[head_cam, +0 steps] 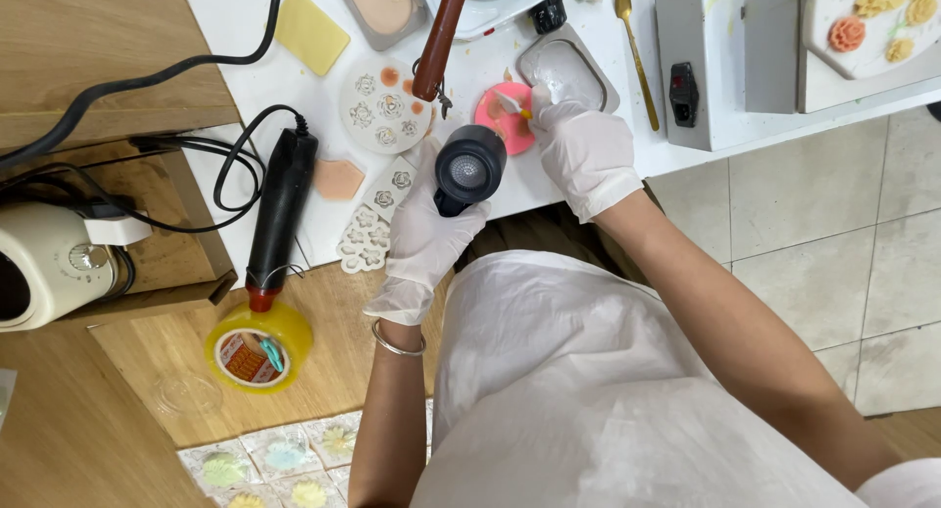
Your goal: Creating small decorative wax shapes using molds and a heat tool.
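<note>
We see the left hand (423,229), gloved, its grip wrapped tight around a black heat gun (469,170) aimed at the pink mould (506,117) on the white counter (235,18). The right hand (581,145) pinches a small white stick (512,102) over that mould.

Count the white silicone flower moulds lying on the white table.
2. A round white silicone flower mould lies left of the pink disc; a long white silicone flower mould lies beside the gloved left hand. Others may be hidden under the hands.
</note>
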